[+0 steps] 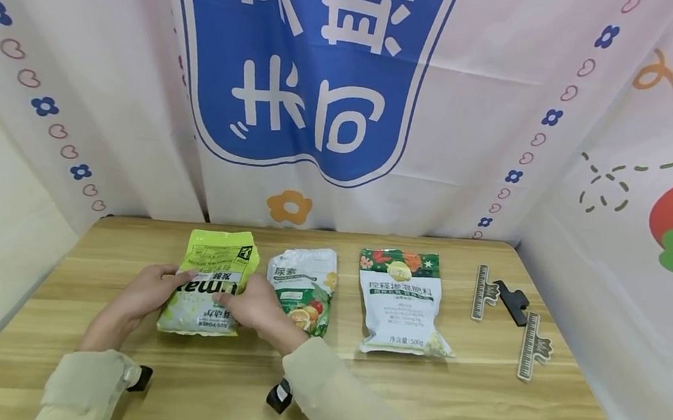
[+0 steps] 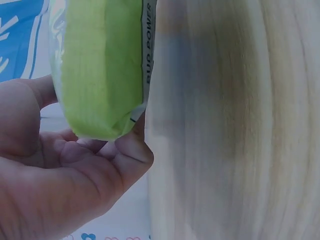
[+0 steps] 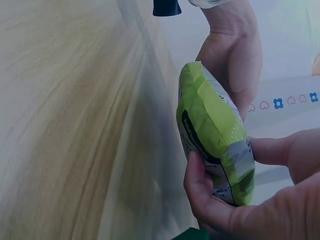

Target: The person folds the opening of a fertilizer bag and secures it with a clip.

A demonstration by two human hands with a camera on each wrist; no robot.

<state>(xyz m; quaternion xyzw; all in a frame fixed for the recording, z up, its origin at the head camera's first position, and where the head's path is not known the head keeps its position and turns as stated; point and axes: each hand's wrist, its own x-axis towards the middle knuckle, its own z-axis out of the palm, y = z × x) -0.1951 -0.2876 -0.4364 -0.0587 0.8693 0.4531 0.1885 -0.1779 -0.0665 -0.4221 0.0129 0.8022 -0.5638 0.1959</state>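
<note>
Both hands grip a lime-green and grey fertilizer bag (image 1: 200, 308) at the left of the table, one on each side. My left hand (image 1: 136, 295) has its thumb over the printed front, and in the left wrist view its fingers curl behind the bag's edge. On the opposite side my right hand (image 1: 260, 307) pinches the bag between thumb and fingers, as the right wrist view also shows. The bag is held up from the wooden table (image 2: 225, 120) in the wrist views. Just right of it lies a white and green urea bag (image 1: 304, 291), partly behind the right hand.
A white fertilizer bag (image 1: 400, 311) with a green top lies right of centre. Farther right are two silver clips, one upper (image 1: 479, 293) and one lower (image 1: 529, 347), with a black clip (image 1: 510, 301) between them. A printed curtain (image 1: 464, 148) hangs behind the table.
</note>
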